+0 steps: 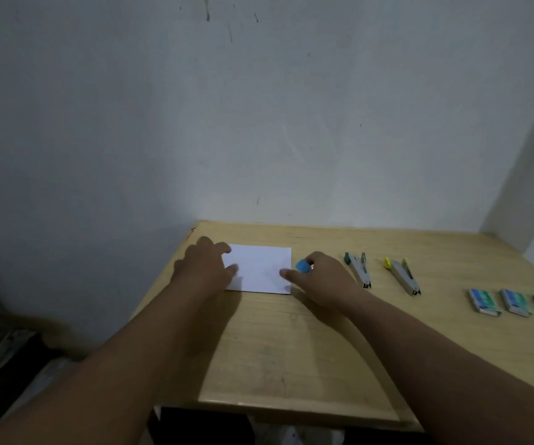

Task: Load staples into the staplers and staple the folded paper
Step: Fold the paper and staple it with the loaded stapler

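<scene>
A folded white paper lies flat on the wooden table near its far left corner. My left hand rests on the paper's left edge with fingers spread. My right hand grips a blue-tipped stapler beside the paper's right edge, and its thumb touches the paper. Most of that stapler is hidden under the hand. A green-tipped stapler and a yellow-tipped stapler lie to the right. Three staple boxes lie in a row at the far right.
A grey wall rises directly behind the table. The table's left edge drops to dark clutter on the floor. The table's front edge runs near the bottom of the view.
</scene>
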